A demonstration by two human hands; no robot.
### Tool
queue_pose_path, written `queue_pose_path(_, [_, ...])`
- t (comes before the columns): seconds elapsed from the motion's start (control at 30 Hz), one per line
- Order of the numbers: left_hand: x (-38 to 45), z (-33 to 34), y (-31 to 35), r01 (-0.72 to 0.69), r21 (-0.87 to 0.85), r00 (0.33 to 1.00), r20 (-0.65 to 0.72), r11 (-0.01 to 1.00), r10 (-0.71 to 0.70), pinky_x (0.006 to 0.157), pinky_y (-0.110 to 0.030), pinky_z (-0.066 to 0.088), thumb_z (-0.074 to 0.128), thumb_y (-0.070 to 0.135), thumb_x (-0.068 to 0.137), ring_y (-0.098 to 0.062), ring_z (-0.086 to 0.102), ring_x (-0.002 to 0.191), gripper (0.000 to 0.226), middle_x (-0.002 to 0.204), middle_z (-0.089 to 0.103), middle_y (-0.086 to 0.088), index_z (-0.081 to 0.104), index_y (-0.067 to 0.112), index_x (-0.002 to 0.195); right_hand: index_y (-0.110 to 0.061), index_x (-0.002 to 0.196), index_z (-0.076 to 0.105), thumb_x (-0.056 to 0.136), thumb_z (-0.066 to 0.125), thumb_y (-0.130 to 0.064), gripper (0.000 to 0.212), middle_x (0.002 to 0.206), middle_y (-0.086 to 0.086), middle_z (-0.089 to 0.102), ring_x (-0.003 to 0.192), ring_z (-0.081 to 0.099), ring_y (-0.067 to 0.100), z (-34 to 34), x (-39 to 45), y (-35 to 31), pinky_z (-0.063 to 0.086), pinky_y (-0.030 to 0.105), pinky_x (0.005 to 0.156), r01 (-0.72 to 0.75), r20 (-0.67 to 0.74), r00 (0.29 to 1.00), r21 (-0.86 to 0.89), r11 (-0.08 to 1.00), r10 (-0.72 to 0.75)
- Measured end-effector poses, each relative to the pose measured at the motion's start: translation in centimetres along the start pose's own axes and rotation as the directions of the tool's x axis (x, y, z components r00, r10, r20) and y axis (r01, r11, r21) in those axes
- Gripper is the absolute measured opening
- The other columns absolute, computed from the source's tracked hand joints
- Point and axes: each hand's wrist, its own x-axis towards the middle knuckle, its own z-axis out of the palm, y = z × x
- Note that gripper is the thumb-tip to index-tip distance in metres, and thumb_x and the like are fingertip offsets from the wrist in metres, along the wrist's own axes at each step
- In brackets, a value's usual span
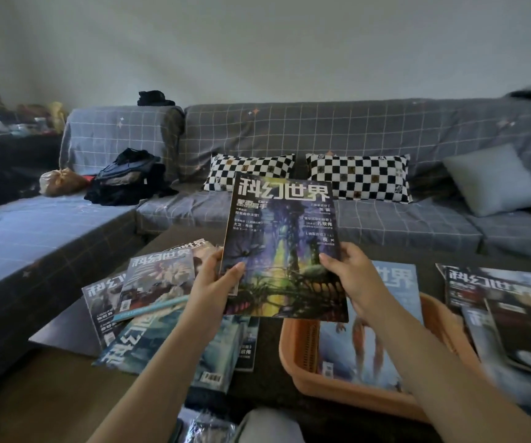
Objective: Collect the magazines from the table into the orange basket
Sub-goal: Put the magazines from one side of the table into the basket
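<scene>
I hold a magazine (281, 247) with a dark blue-green cover upright in the air, above the table. My left hand (218, 279) grips its lower left edge and my right hand (350, 276) grips its lower right edge. The orange basket (299, 353) sits on the table below and to the right, with a pale blue magazine (363, 346) lying inside it. A loose pile of several magazines (152, 302) lies spread to the left of the basket. More magazines (513, 311) are stacked on the right, overlapping the basket's right rim.
The dark low table (267, 362) stands in front of a grey checked sofa (321, 139) with two black-and-white cushions (357, 177), a grey cushion and a heap of dark clothes (130, 180). A plastic-wrapped item (206, 426) lies at the near table edge.
</scene>
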Motion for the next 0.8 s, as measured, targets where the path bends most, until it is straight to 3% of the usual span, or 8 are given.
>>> queue_pose_path(0.13, [-1.0, 4.7, -1.2, 0.036, 0.017, 0.996, 0.084, 0.999, -0.037, 0.06, -0.027, 0.057, 0.061, 0.021, 0.091, -0.01, 0.072, 0.082, 0.026, 0.091, 0.074, 0.015, 0.061, 0.046, 0.098, -0.018, 0.123, 0.05, 0.087, 0.064, -0.021, 0.039, 0.107, 0.006, 0.067, 0.095, 0.065, 0.022, -4.8, -1.5, 1.7, 0.052, 0.044, 0.086, -0.037, -0.075, 0.996, 0.028, 0.999, 0.039])
queue_pose_path(0.23, [-1.3, 7.5, -2.5, 0.118, 0.023, 0.986, 0.115, 0.993, -0.119, 0.061, -0.03, 0.056, 0.061, 0.022, 0.092, -0.016, 0.072, 0.083, 0.024, 0.094, 0.074, 0.005, 0.06, 0.032, 0.113, -0.021, 0.124, 0.049, 0.088, 0.064, -0.022, 0.039, 0.099, -0.004, 0.065, 0.085, 0.062, 0.007, -8.0, -2.1, 3.3, 0.048, 0.024, 0.067, -0.089, -0.127, 0.988, 0.012, 0.996, 0.089])
queue_pose_path(0.37, [-1.8, 10.3, -4.4, 0.167, 0.091, 0.971, 0.159, 0.982, -0.18, 0.076, -0.033, 0.056, 0.062, 0.022, 0.092, -0.011, 0.07, 0.089, 0.022, 0.095, 0.072, 0.013, 0.056, 0.041, 0.102, -0.021, 0.134, 0.045, 0.085, 0.065, -0.035, 0.056, 0.125, 0.003, 0.057, 0.112, 0.056, 0.022, -11.0, -2.8, 5.2, 0.045, 0.044, 0.097, -0.175, -0.205, 0.967, -0.108, 0.979, 0.15])
queue_pose_path(0.43, [-1.8, 11.3, -5.3, 0.174, 0.168, 0.963, 0.179, 0.97, -0.203, 0.087, -0.034, 0.053, 0.061, 0.022, 0.093, -0.011, 0.065, 0.099, 0.025, 0.11, 0.067, 0.01, 0.056, 0.036, 0.114, -0.015, 0.13, 0.049, 0.087, 0.064, -0.028, 0.048, 0.13, 0.006, 0.055, 0.113, 0.054, 0.022, -11.9, -2.9, 6.1, 0.042, 0.041, 0.097, -0.169, -0.213, 0.966, -0.089, 0.982, 0.147])
queue_pose_path(0.5, [-1.5, 12.0, -6.3, 0.151, 0.268, 0.962, 0.183, 0.951, -0.205, 0.09, -0.029, 0.05, 0.06, 0.023, 0.093, -0.009, 0.059, 0.106, 0.037, 0.122, 0.059, 0.009, 0.05, 0.025, 0.129, -0.019, 0.11, 0.056, 0.089, 0.063, -0.019, 0.023, 0.125, 0.005, 0.058, 0.097, 0.056, 0.014, -12.5, -3.0, 7.0, 0.04, 0.033, 0.085, -0.164, -0.215, 0.965, -0.048, 0.985, 0.151])
queue_pose_path(0.57, [-1.1, 12.6, -7.3, 0.128, 0.347, 0.961, 0.187, 0.929, -0.202, 0.079, -0.015, 0.048, 0.061, 0.022, 0.092, 0.002, 0.058, 0.101, 0.041, 0.121, 0.054, 0.014, 0.049, 0.021, 0.132, -0.026, 0.108, 0.052, 0.09, 0.061, -0.014, 0.024, 0.126, 0.003, 0.055, 0.092, 0.054, 0.01, -13.0, -2.9, 7.9, 0.038, 0.028, 0.079, -0.17, -0.212, 0.964, -0.017, 0.985, 0.163])
queue_pose_path(0.63, [-1.1, 13.1, -8.1, 0.161, 0.397, 0.951, 0.181, 0.903, -0.249, 0.059, -0.006, 0.046, 0.063, 0.021, 0.091, 0.012, 0.061, 0.081, 0.042, 0.105, 0.056, 0.022, 0.049, 0.017, 0.13, -0.023, 0.122, 0.05, 0.091, 0.059, -0.011, 0.035, 0.134, -0.001, 0.048, 0.095, 0.054, 0.01, -13.5, -2.8, 8.8, 0.04, 0.021, 0.071, -0.164, -0.188, 0.97, -0.039, 0.986, 0.154])
queue_pose_path(0.8, [-0.9, 13.3, -8.6, 0.169, 0.56, 0.964, 0.078, 0.811, -0.254, 0.048, -0.01, 0.044, 0.064, 0.022, 0.09, 0.001, 0.064, 0.072, 0.04, 0.091, 0.062, 0.015, 0.05, 0.02, 0.128, -0.021, 0.13, 0.05, 0.092, 0.055, -0.017, 0.038, 0.138, -0.012, 0.04, 0.078, 0.054, -0.002, -13.6, -3.2, 10.2, 0.045, 0.014, 0.064, -0.105, -0.198, 0.98, -0.405, 0.908, 0.025])
